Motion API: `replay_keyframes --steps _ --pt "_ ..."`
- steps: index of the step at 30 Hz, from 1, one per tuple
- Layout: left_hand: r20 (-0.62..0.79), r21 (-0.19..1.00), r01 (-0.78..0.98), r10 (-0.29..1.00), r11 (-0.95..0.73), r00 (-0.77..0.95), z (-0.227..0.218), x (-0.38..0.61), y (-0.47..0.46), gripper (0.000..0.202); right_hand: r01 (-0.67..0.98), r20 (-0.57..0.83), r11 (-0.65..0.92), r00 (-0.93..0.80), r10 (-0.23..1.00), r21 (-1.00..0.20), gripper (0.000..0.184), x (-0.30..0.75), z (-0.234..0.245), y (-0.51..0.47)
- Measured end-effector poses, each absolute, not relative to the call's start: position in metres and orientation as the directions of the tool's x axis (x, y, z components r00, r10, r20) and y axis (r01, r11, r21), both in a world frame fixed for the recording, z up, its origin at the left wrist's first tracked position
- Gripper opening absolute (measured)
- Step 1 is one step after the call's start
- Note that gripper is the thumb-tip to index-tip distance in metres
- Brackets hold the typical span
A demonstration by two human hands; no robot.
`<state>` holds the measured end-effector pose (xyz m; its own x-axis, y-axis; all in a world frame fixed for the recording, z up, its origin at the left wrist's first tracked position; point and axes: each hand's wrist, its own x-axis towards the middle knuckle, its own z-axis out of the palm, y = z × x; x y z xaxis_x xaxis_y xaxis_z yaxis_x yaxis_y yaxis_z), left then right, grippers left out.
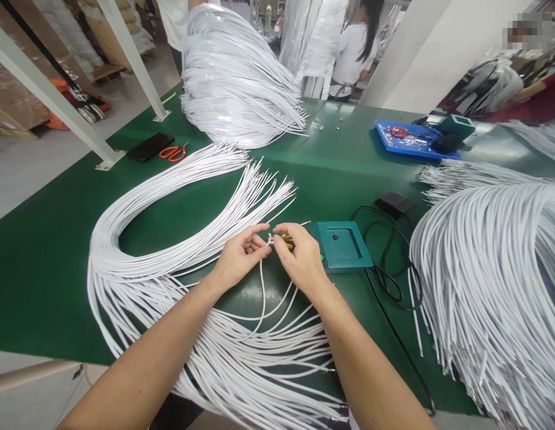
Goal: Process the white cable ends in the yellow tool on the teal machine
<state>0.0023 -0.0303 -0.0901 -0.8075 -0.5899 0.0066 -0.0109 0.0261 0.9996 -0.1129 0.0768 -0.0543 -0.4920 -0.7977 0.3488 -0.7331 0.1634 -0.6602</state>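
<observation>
Loose white cables (241, 358) fan out over the near edge of the green bench (45, 263), under both bare forearms. Above them, towards the middle of the bench, the left hand (239, 257) pinches the tip of a single cable (262, 286) between thumb and forefinger, and the cable curves back down into the fan. The right hand (302, 257) meets it fingertip to fingertip, its fingers closed on a small yellow-and-green piece (287, 240). Whether that is a tool or the cable's bared cores I cannot tell. A teal box (344, 245) sits just right of the hands, with a black cord (389, 280) looping beside it. The work looks like dressing one cable end. Such a fine tip calls for a steady pinch, with this cable kept apart from its neighbours.
</observation>
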Motion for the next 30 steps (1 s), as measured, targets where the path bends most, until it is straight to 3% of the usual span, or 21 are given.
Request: replay_keyframes --steps 10,23,30 --pt "0.005 0.998 0.039 -0.576 -0.047 -0.817 -0.088 0.002 -0.032 0.048 -0.682 0.229 0.259 -0.538 -0.812 -0.684 0.012 -0.115 -0.049 0.079" --pt "0.020 0.988 0.090 -0.489 -0.121 -0.872 -0.084 0.003 -0.028 0.052 -0.415 0.154 0.076 -0.491 -0.857 -0.907 0.026 -0.121 -0.056 0.076" --pt "-0.002 0.989 0.069 -0.474 -0.134 -0.881 -0.081 0.005 -0.027 0.055 -0.293 0.065 0.094 -0.492 -0.868 -0.952 0.014 -0.119 -0.044 0.077"
